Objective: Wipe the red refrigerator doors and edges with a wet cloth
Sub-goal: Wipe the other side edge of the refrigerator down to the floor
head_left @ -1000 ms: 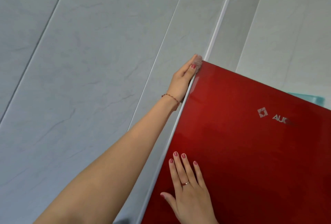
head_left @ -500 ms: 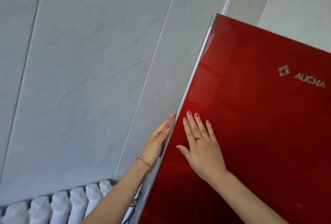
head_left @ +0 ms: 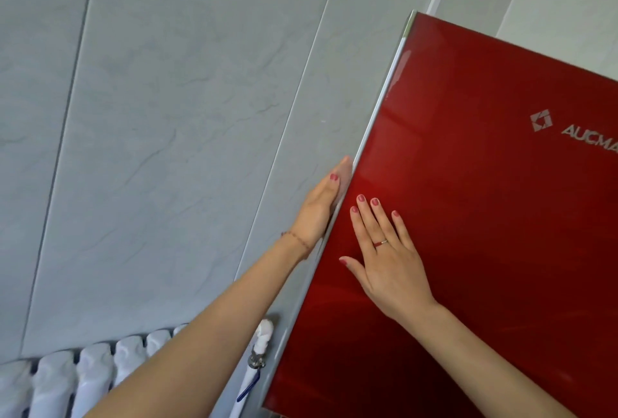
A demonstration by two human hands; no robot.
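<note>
The glossy red refrigerator door (head_left: 495, 203) fills the right half of the head view, with a silver strip along its left edge (head_left: 379, 106). My left hand (head_left: 317, 213) reaches up along that edge, fingers closed on a pale cloth (head_left: 345, 168). Only a sliver of the cloth shows at my fingertips, pressed against the strip. My right hand (head_left: 384, 260) lies flat on the door front just right of the edge, fingers spread, holding nothing.
A grey tiled wall (head_left: 167, 150) runs close beside the refrigerator's left side. Low on the left stands a white radiator (head_left: 67, 381). Its pipe and blue-handled valve (head_left: 255, 360) sit in the narrow gap next to the door edge.
My left hand slid down the silver edge from the door's top corner, then came a little way back up. My right hand has stayed flat on the door.
</note>
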